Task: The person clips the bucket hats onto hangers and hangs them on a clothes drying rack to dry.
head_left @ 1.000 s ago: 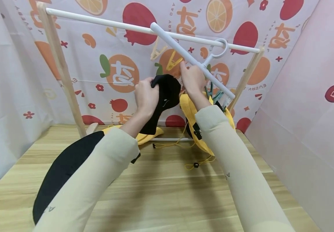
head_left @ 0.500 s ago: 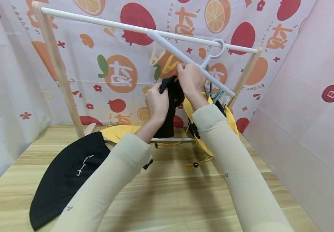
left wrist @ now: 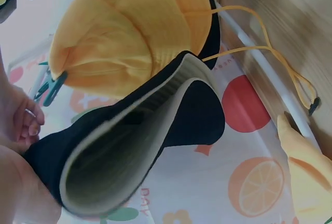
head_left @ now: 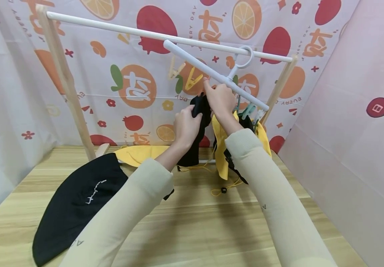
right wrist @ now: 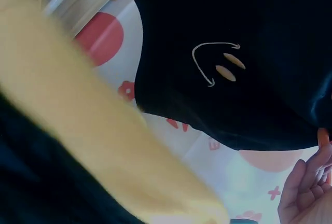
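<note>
Below the hanger (head_left: 195,63), my left hand (head_left: 188,126) grips the black hat (head_left: 195,146), now brought close to my right hand (head_left: 222,98), so both can probably work it; I can't tell whether the right pinches it.

Matt cloth hat (right wrist: 228,27), plastic hanger (head_left: 217,76)

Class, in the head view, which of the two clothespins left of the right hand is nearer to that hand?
The bright yellow clothespin, close beside the right hand; the pale cream clothespin is farther left.
</note>
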The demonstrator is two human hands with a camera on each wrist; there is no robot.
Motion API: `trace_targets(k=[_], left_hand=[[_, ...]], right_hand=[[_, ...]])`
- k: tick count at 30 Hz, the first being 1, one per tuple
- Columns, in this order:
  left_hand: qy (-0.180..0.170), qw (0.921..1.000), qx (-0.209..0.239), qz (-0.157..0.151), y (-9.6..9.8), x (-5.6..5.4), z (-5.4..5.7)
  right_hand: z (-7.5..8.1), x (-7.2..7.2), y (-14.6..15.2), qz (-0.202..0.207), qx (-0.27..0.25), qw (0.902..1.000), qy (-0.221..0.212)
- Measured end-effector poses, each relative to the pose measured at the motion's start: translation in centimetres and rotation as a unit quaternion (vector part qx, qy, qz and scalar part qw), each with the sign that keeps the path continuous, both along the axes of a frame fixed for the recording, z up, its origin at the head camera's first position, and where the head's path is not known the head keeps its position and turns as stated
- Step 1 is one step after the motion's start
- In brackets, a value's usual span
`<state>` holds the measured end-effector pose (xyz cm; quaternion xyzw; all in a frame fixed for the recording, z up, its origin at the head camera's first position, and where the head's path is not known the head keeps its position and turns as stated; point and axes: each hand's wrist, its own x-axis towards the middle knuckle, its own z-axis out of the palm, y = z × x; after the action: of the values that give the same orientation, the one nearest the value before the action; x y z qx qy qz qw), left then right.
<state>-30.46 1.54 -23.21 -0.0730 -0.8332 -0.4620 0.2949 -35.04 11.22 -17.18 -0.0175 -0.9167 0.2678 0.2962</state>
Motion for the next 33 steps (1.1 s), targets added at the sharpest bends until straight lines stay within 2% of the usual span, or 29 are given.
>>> trace_targets(k=[3,6,8,14,18,20,23,27,33], left_hand=[[-0.011,0.9991,-0.041,-0.004,0.3,0.1,-0.4],[-0.006,0.9982,-0.060,-0.004,0.5,0.1,-0.6],[0.008,0.9982,-0.059,-0.002,0.5,0.1,-0.6],[0.052,0.9978,-0.042,0.002,0.4,0.0,-0.1],[0.067,0.9973,-0.029,-0.003,0.4,0.2,0.1],[0.067,0.9975,-0.023,-0.006,0.4,0.3,0.1],[0.068,0.9976,-0.011,-0.008,0.2,0.2,-0.1],[0.057,0.9981,-0.018,-0.016,-0.1,0.3,-0.4],[0.008,0.9974,-0.053,-0.048,-0.9,0.4,-1.2]], right_hand=[[0.0,-0.1,0.4,0.004,-0.006,1.0000,-0.002],[0.3,0.0,0.6,0.012,-0.014,0.9998,0.001],[0.6,0.1,0.5,0.012,0.001,0.9999,0.004],[1.3,0.7,-0.1,-0.004,0.089,0.9958,0.020],[1.2,0.6,-0.2,-0.012,0.106,0.9936,0.037],[1.1,0.6,-0.1,-0.007,0.102,0.9940,0.040],[0.8,0.5,0.0,0.013,0.066,0.9976,0.015],[0.2,0.5,0.5,0.036,0.009,0.9990,-0.026],[-0.3,1.0,1.0,0.065,-0.013,0.9970,-0.041]])
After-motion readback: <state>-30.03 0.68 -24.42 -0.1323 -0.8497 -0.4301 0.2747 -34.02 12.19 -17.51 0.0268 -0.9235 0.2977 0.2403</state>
